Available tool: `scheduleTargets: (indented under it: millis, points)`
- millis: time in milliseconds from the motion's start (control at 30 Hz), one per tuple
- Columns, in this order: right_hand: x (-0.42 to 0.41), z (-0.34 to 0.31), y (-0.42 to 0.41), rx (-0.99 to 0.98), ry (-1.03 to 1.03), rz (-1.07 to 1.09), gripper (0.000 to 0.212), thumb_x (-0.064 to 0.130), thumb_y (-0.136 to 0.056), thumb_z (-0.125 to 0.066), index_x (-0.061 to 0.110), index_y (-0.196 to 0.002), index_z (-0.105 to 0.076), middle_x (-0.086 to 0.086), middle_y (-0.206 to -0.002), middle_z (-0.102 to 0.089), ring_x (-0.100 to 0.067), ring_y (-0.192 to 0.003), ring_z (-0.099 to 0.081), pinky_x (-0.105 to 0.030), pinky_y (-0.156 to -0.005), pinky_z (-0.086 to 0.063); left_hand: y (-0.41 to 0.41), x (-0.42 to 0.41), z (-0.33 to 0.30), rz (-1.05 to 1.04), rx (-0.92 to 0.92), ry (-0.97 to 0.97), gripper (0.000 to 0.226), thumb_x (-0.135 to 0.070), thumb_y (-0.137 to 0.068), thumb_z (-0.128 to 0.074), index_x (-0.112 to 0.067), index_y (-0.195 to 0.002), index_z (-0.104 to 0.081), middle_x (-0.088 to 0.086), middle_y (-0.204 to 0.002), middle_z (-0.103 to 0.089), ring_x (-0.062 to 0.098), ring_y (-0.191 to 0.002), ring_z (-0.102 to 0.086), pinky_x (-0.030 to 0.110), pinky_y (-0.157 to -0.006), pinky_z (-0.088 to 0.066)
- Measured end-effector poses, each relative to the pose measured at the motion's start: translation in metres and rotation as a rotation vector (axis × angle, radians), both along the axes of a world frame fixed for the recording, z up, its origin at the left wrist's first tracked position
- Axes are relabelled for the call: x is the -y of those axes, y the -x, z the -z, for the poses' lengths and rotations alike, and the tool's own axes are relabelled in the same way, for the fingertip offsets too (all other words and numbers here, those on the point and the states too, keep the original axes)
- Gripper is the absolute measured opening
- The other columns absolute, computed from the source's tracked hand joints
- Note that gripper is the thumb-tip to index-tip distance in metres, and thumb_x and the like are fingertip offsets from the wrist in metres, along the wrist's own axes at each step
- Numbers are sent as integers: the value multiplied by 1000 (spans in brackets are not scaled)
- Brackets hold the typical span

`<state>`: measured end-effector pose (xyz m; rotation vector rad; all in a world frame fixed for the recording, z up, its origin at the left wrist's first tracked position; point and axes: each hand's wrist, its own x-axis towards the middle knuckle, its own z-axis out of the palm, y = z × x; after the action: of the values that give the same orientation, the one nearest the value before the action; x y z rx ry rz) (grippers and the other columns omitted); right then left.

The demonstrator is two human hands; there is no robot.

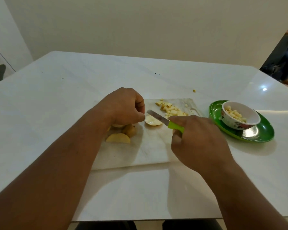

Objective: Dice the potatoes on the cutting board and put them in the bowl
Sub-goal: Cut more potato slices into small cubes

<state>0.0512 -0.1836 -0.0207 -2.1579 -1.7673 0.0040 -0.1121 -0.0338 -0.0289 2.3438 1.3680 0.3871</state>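
The left hand [125, 107] hides part of the potato pieces [123, 131]; the right hand [198, 140] covers most of the knife handle [175, 127].

No text, label, brand, number or sign can be read anywhere in the view
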Motion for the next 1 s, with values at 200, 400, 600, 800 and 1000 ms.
scheduleTargets:
  millis: [200,400,600,800,1000]
  points:
    - [-5,-5,-13,37,24,66,46,19,-83,-56,35,-125,-65,2,-116,-69,-21,-96,-63,-28,-72,-47,-9,8,7,73,-37,-61,34,-60,-75,-82,-36,-97,-73,-20,-91,-67,0,-89,-61,20,-65,-42]
    - [-8,-2,-10,58,33,47,42,18,-82,-55,32,-120,-67,2,-111,-69,-22,-96,-62,-30,-76,-48,-18,11,10,85,-120,-132,50,-70,-83,-69,-45,-126,-69,-19,-127,-65,7,-110,-52,31,-91,-46]
    - [0,-2,-13,76,14,83,51,19,-84,-54,36,-131,-61,3,-117,-69,-21,-99,-62,-29,-74,-45,-17,5,6,63,-139,-110,34,-63,-81,-77,-38,-104,-78,-18,-98,-71,1,-85,-59,23,-70,-49]
    - [9,-10,-4,120,12,18,55,21,-84,-55,39,-136,-57,5,-123,-67,-17,-102,-62,-25,-76,-44,-12,8,7,111,-127,-105,53,-63,-75,-82,-42,-122,-72,-23,-115,-68,0,-94,-52,19,-69,-37]
    - [3,-18,5,191,46,-3,44,24,-83,-56,34,-125,-63,5,-114,-67,-19,-98,-61,-30,-77,-52,-20,6,9,55,-146,-69,44,-59,-75,-84,-41,-114,-77,-16,-117,-67,5,-85,-52,23,-67,-39]
